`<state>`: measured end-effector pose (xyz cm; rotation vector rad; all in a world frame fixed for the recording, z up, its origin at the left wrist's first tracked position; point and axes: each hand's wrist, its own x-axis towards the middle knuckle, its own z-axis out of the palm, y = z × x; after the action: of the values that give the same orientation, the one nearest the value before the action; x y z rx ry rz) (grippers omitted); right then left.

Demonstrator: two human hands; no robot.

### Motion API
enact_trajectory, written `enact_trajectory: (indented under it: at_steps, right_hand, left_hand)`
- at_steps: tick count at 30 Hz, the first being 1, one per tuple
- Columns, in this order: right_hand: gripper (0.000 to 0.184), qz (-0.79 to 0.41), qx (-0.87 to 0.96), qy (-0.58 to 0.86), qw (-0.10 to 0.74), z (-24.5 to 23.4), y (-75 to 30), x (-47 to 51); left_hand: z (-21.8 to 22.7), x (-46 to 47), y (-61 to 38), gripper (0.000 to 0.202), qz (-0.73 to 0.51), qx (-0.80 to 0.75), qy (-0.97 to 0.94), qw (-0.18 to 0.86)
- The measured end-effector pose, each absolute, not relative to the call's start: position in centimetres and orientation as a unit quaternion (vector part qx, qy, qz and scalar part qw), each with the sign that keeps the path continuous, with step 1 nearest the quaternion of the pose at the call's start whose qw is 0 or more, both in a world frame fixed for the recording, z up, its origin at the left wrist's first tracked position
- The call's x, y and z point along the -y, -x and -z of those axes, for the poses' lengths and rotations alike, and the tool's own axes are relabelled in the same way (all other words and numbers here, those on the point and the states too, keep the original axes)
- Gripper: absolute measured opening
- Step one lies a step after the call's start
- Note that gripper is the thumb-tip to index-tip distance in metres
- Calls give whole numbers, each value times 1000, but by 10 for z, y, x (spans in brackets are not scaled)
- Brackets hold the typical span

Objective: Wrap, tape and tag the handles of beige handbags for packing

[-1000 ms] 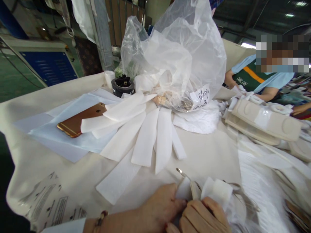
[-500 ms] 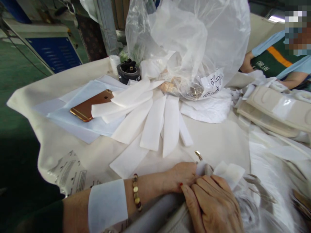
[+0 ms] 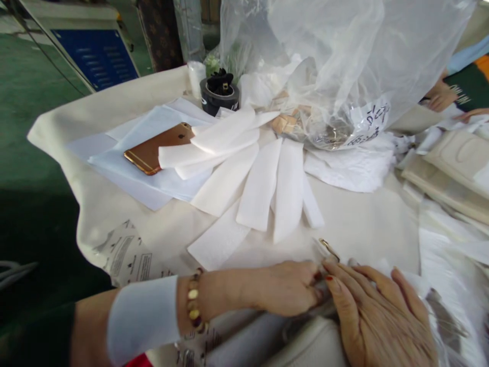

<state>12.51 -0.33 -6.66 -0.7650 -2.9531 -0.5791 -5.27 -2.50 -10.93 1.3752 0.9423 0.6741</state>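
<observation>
A beige leather bag (image 3: 313, 342) lies at the bottom of the view, partly hidden under my hands. My left hand (image 3: 292, 288), a beaded bracelet at its wrist, has its fingers curled closed at the bag's upper part. My right hand (image 3: 385, 316) rests on the bag with fingers stretched out, its fingertips close to those of the left. A gold metal clasp (image 3: 329, 248) sticks up just beyond the fingertips. White wrapping (image 3: 431, 285) and a thin strap bunch up beside the right hand.
White foam strips (image 3: 260, 188) fan out ahead, partly over a phone (image 3: 158, 148) on pale sheets. Behind stand a black tape roll (image 3: 219, 97) and a big clear plastic bag (image 3: 336, 66). Beige leather pieces (image 3: 451, 178) are stacked at right, near a co-worker's hand (image 3: 439, 97).
The view has turned, so the table things sit further left or right in it. My right hand has gone from curled fingers to spread ones. The left stays at the bag.
</observation>
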Motion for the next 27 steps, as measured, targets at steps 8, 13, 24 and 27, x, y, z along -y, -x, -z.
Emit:
enact_trajectory:
  at_steps: [8, 13, 24, 27]
  right_hand:
    - [39, 177, 952, 249, -1, 63, -132, 2]
    - [38, 155, 953, 259, -3, 64, -131, 1]
    - [56, -2, 891, 441, 105, 64, -97, 12]
    - [47, -35, 882, 458, 102, 65, -94, 12]
  left_hand:
    - [91, 107, 136, 39, -213, -344, -788, 463]
    - [109, 97, 121, 8, -227, -258, -866, 362]
    - [108, 75, 57, 33, -262, -525, -529, 613]
    - [105, 70, 46, 25, -268, -581, -421, 643]
